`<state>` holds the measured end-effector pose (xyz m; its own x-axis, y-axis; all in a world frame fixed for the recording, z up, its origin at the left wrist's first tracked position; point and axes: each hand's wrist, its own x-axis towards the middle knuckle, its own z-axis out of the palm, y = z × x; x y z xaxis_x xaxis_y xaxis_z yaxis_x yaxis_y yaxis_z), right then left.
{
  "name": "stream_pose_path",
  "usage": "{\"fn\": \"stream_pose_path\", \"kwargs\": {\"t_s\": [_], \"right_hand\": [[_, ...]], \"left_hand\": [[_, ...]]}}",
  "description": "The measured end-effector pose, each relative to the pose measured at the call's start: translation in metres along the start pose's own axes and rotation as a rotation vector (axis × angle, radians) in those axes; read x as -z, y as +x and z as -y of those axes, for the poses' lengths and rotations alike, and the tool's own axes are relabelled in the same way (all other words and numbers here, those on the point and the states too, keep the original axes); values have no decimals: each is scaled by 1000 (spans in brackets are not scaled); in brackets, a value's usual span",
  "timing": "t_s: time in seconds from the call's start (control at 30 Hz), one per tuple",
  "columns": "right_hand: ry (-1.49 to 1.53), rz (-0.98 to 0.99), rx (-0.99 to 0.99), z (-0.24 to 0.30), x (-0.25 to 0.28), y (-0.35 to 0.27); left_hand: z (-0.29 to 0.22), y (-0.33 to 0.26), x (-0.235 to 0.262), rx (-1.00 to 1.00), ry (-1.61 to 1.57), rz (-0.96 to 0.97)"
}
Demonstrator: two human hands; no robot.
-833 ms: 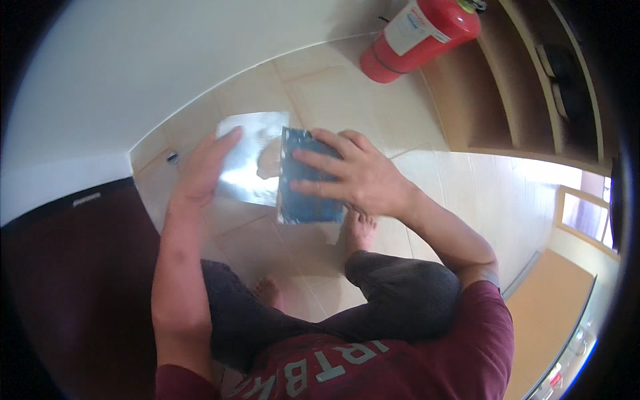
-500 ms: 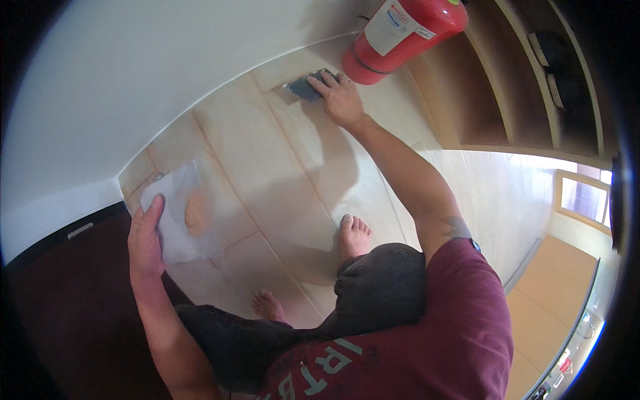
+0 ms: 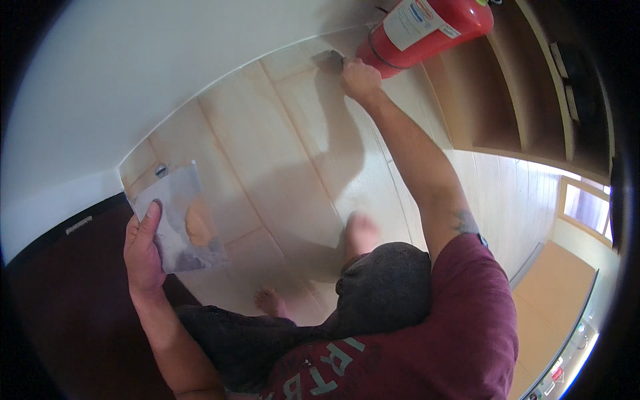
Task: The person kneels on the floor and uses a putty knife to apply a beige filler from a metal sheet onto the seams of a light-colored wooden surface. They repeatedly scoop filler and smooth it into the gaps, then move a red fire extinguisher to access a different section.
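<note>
My left hand (image 3: pixel 143 247) is closed on a translucent, whitish sheet (image 3: pixel 177 243), its thumb on top. A lump of tan paste (image 3: pixel 199 223) sits on that sheet. Farther off, near the wall, my right hand (image 3: pixel 363 80) grips a dark flat scraper (image 3: pixel 331 61). The scraper stands tilted at the floor, seen almost edge-on, and a shadow falls beside it. Orange-tan lines run along the joints of the beige floor tiles (image 3: pixel 257 153).
Just beyond my right hand stands a red fire extinguisher (image 3: pixel 437 40). Wooden shelving (image 3: pixel 497 100) rises at the right. A white wall (image 3: pixel 133 80) borders the floor. A small round metal piece (image 3: pixel 161 170) lies by the sheet. Dark brown flooring (image 3: pixel 73 300) spreads at the left.
The scraper has turned from lying nearly flat under my fingers to a steeper tilt. The sheet in my left hand has shifted slightly, showing the round metal piece more fully.
</note>
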<state>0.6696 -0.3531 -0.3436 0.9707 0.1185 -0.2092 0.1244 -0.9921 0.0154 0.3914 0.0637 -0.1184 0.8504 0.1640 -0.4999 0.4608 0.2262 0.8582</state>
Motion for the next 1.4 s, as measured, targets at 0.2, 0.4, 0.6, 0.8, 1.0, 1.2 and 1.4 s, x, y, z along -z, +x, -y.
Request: {"fn": "stream_pose_path", "kwargs": {"t_s": [0.2, 0.4, 0.6, 0.8, 1.0, 1.2, 1.4], "right_hand": [[69, 42, -127, 7, -7, 22], [249, 156, 59, 60, 1, -1], [298, 64, -173, 9, 20, -32], [87, 95, -129, 28, -12, -22], [161, 13, -135, 22, -15, -42], [142, 151, 37, 20, -24, -66], [91, 33, 5, 15, -30, -96]], "left_hand": [[6, -1, 0, 30, 6, -52], [7, 4, -8, -6, 51, -43], [6, -12, -9, -54, -23, 26], [10, -17, -13, -25, 46, 26], [8, -13, -10, -24, -1, -1], [15, -5, -13, -11, 41, 99], [13, 4, -22, -33, 20, 127]]}}
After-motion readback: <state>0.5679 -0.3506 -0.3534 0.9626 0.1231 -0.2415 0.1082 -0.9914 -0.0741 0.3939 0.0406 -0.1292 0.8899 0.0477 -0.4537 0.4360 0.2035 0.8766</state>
